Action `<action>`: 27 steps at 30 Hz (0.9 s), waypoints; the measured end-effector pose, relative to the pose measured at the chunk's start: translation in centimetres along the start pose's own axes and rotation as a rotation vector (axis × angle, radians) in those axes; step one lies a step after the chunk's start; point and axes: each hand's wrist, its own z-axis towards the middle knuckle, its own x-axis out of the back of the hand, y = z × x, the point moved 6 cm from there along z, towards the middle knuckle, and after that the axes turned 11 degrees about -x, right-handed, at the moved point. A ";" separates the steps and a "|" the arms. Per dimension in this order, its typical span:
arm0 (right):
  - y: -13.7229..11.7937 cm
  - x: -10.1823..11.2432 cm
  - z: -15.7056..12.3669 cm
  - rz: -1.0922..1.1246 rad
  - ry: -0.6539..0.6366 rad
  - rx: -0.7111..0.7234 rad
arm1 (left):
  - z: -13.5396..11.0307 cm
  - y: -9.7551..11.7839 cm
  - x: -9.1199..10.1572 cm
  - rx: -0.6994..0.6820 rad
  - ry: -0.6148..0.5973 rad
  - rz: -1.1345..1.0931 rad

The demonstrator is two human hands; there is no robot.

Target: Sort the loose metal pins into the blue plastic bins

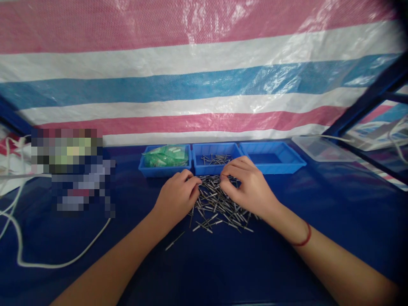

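Note:
A loose pile of blind rivets point(219, 202), thin metal pins with thicker pale sleeves, lies on the dark blue tabletop. At the pile's left edge is my left hand point(178, 193), its thumb and fingers drawn together. My right hand point(250, 185) reaches over the pile's right side, with thumb and fingertips curled into a pinch. Anything between the fingertips of either hand is too small to make out. Behind the pile, the middle blue bin point(216, 148) holds several more rivets, partly hidden by my right hand. One single rivet point(174, 241) lies apart, nearer to me.
The left blue bin point(165, 172) contains a green plastic bag point(165, 156). A third blue bin point(272, 157) adjoins on the right, beside a translucent plastic lid point(323, 148). White cables point(47, 266) run along the left. A striped sheet point(197, 89) hangs behind.

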 end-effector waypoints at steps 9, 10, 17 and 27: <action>0.4 -0.6 -0.2 0.012 -0.036 -0.003 | 0.3 -0.3 -0.9 0.078 -0.094 0.083; 0.4 -0.6 -0.2 0.010 -0.037 -0.001 | 0.3 -0.3 -0.8 0.089 -0.107 0.090; 0.1 -0.8 -0.3 -0.002 -0.065 0.019 | 0.4 -0.7 -0.5 0.189 -0.107 0.012; -0.2 -1.3 -0.6 0.001 -0.069 0.057 | 0.2 -2.0 -1.2 0.236 -0.180 -0.041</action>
